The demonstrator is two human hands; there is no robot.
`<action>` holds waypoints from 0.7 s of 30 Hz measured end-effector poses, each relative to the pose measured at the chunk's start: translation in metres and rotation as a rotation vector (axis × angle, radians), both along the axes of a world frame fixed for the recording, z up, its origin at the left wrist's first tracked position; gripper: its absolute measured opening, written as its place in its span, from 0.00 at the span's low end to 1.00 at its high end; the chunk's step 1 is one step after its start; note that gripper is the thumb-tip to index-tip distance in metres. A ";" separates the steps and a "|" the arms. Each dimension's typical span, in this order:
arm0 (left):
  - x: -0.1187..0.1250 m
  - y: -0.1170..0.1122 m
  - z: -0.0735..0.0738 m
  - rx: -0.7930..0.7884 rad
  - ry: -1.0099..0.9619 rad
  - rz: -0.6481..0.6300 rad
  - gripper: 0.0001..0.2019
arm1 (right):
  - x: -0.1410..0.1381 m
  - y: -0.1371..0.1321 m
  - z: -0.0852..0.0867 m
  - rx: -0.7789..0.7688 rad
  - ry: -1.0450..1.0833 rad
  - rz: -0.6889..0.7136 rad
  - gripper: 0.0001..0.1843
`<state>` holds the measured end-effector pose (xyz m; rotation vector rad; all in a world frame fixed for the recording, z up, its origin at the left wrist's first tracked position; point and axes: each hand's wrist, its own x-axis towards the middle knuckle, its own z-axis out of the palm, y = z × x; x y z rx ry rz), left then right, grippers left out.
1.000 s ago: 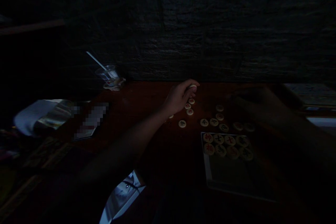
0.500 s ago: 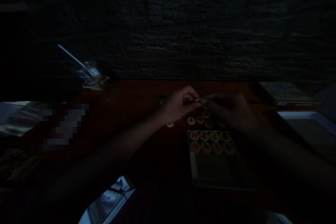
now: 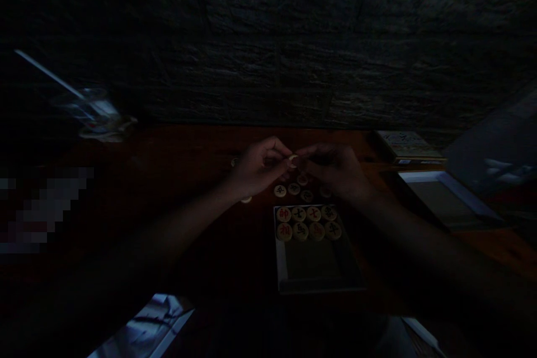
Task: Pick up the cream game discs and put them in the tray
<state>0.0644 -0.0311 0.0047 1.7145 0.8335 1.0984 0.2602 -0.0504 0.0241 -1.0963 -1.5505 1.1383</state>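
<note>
Above the wooden table, my left hand (image 3: 264, 165) and my right hand (image 3: 331, 168) meet, fingertips pinched together. Between them they grip a Chinese chess piece (image 3: 292, 158), a small pale disc seen partly edge-on. Several loose pieces lie just below my fingers, among them one with a black character (image 3: 280, 191). Closer to me is a shallow box (image 3: 282, 265), with two rows of round pieces along its far end. Red and black characters face up on them, such as a red-marked piece (image 3: 284, 213). The near part of the box shows its bare bottom.
A dark stone wall (image 3: 277, 67) rises behind the table. At the left stands a clear plastic cup (image 3: 98, 109) with a straw. To the right lie a closed flat box (image 3: 409, 145) and an open shallow tray or lid (image 3: 451, 196). The scene is very dim.
The view has swung to the right, so the table things appear further left. Both hands stay together at the piece, which now shows more plainly between the fingertips.
</note>
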 end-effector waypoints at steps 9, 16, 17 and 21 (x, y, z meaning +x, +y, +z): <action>-0.001 0.001 -0.003 0.128 0.070 0.035 0.09 | -0.001 -0.001 -0.004 0.047 -0.066 -0.012 0.21; 0.003 -0.003 0.002 0.037 -0.003 0.032 0.08 | 0.000 -0.001 -0.001 0.040 -0.087 0.026 0.18; 0.003 -0.003 0.003 0.038 -0.005 0.032 0.08 | 0.000 -0.001 -0.001 0.037 -0.076 0.034 0.18; 0.004 -0.006 0.004 0.016 -0.015 0.019 0.08 | -0.001 0.000 -0.002 0.018 -0.017 0.033 0.21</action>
